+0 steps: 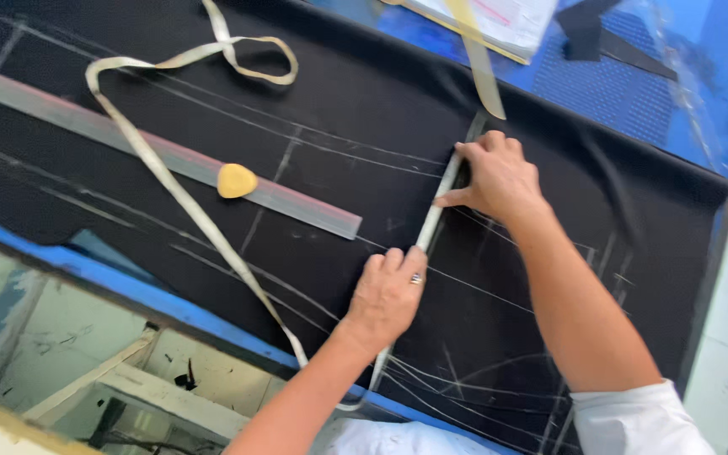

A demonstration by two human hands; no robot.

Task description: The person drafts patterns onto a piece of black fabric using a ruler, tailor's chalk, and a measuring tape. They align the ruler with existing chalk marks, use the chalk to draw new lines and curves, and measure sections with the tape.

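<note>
both hands press tape [434,215] flat on black cloth [364,118]: left grip [387,295] lower end, right grip [495,175] upper; chalk [236,180] left of them.

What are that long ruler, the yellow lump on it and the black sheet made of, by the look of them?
Ruler: probably metal, flat, grey, with a dull sheen. Yellow lump: likely tailor's chalk or wax, matte with rounded edges; white lines like chalk marks cross the cloth. Black sheet: woven cloth, matte, draping over the table edge. Both hands press a pale tape, seemingly soft fabric or plastic.
</note>
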